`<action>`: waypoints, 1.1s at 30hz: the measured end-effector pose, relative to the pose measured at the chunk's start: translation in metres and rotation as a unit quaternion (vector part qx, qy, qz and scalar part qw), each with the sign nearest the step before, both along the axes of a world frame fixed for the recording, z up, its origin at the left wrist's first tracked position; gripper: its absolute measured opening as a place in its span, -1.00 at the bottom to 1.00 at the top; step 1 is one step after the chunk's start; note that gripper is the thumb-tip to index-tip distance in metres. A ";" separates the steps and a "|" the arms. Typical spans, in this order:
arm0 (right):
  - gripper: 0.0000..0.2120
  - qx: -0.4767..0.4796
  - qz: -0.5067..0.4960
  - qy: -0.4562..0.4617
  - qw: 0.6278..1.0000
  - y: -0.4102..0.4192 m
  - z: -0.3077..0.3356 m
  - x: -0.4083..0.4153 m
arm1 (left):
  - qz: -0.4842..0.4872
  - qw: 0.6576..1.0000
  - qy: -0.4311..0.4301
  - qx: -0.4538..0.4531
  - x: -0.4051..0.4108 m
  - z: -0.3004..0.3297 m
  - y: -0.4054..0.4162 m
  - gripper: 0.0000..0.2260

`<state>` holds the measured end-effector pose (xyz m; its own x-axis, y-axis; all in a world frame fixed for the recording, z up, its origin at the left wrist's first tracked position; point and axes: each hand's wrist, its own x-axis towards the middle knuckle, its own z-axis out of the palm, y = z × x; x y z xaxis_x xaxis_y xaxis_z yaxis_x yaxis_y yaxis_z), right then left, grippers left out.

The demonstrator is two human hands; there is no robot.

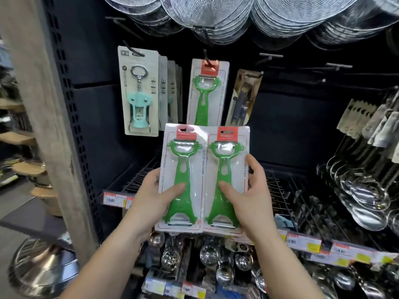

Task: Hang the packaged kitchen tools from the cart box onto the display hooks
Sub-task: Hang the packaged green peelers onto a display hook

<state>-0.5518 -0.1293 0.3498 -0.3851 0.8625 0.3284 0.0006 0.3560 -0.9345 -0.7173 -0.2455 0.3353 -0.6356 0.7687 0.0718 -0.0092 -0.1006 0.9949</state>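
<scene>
My left hand [154, 196] held one green peeler pack [183, 178] — thumb on front, fingers curled behind. My right hand [248, 190] pinched the other pack [226, 180], touching it at 3 o'clock. At 12 o'clock, a third peeler [206, 92] hung on a hook [206, 58] — corkscrews [139, 91] at 10.

Held peeler packs [204, 178] are hiding the hung peeler card's [206, 93] lower end; card print is blurring; wire strainers [237, 16] are running off the top edge.
</scene>
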 end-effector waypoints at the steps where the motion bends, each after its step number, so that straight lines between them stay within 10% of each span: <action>1: -0.24 0.007 0.004 0.002 1.000 0.003 0.004 -0.002 | 0.008 1.000 0.001 0.008 0.000 0.004 0.002 -0.69; 33: -0.19 0.165 0.094 0.083 0.978 0.043 0.087 -0.075 | 0.097 0.978 0.040 0.182 -0.064 0.079 0.027 -0.51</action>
